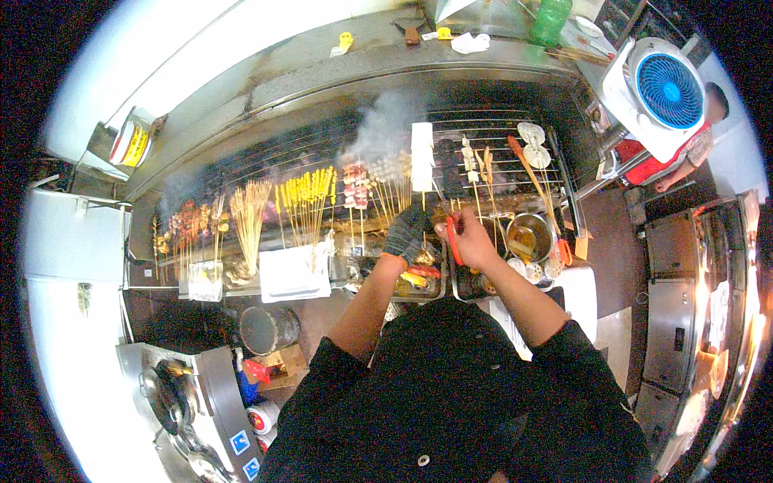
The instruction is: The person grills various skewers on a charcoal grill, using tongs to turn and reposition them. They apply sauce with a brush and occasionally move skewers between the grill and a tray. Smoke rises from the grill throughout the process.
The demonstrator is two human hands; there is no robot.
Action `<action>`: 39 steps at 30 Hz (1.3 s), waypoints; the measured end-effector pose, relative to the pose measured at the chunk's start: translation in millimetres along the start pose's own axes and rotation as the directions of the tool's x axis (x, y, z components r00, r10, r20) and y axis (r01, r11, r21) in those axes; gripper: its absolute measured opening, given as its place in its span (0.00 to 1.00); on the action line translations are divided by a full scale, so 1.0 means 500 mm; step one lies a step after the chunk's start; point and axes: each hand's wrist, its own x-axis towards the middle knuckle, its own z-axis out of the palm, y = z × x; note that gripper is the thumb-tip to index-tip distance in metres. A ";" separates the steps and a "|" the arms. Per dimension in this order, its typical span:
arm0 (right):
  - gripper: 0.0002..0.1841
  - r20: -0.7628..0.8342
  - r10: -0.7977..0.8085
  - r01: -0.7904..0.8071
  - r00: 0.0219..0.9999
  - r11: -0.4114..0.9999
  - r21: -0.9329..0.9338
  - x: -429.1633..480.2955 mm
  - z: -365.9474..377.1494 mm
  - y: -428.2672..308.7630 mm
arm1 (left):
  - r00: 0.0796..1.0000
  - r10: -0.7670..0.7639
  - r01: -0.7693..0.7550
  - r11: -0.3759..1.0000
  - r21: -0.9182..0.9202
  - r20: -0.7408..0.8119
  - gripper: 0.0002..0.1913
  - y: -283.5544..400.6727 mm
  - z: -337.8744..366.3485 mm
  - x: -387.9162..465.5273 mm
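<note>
My left hand (406, 234), in a dark grey work glove, grips the stick of a skewer with a long white slab of food (422, 157) above the grill. My right hand (469, 237), bare, is closed around red-handled scissors (454, 241); their blades point up beside the skewer's lower part. Left of my gloved hand, pink-and-white meat skewers (356, 184) and yellow skewers (307, 187) lie over the grill. White-cube skewers (470, 160) and a pale round piece on sticks (534, 146) lie to the right.
Smoke rises from the charcoal grill (501, 136). A metal pot (530, 236) with liquid, shaker jars (534, 273) and a second red-handled tool (564, 251) are at the right. White paper (295, 275) lies front left. A fan (669, 90) stands upper right, near another person (688, 154).
</note>
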 end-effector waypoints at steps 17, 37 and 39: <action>0.31 0.262 0.149 -0.152 0.954 0.988 -0.006 -0.127 -0.058 0.066 | 0.924 -0.205 0.280 0.937 -0.209 0.323 0.24 0.013 0.058 -0.092; 0.33 0.240 0.170 0.067 0.956 0.668 -0.741 0.138 -0.051 -0.034 | 0.903 -0.301 0.350 0.929 -0.118 0.308 0.18 -0.047 0.202 -0.077; 0.33 0.247 0.182 0.070 0.952 0.653 -0.754 0.138 -0.046 -0.029 | 0.864 -0.373 0.456 0.865 -0.209 0.337 0.20 -0.077 0.240 -0.077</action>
